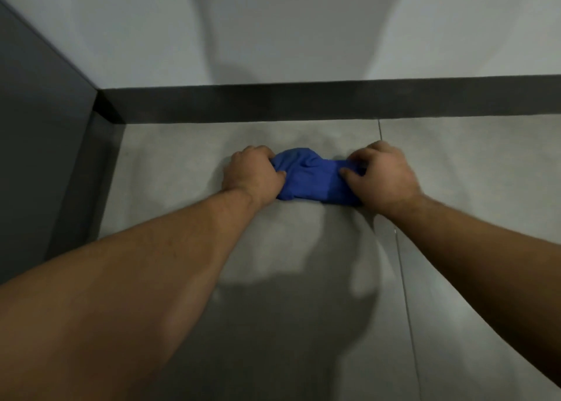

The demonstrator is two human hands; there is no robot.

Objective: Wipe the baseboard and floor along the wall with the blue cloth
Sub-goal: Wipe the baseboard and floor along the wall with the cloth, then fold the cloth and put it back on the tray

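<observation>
On the floor, near the wall but apart from the baseboard, lies the bunched blue cloth. The left hand clutches its left end and the right hand presses and grips its right end, fingers curled into the fabric. Nothing shows which stretches are already wiped; the cloth looks to be working the floor, with the baseboard seemingly yet to be reached. Grey tiles with a thin seam meet a pale wall, and a dark panel closes the corner at left.
</observation>
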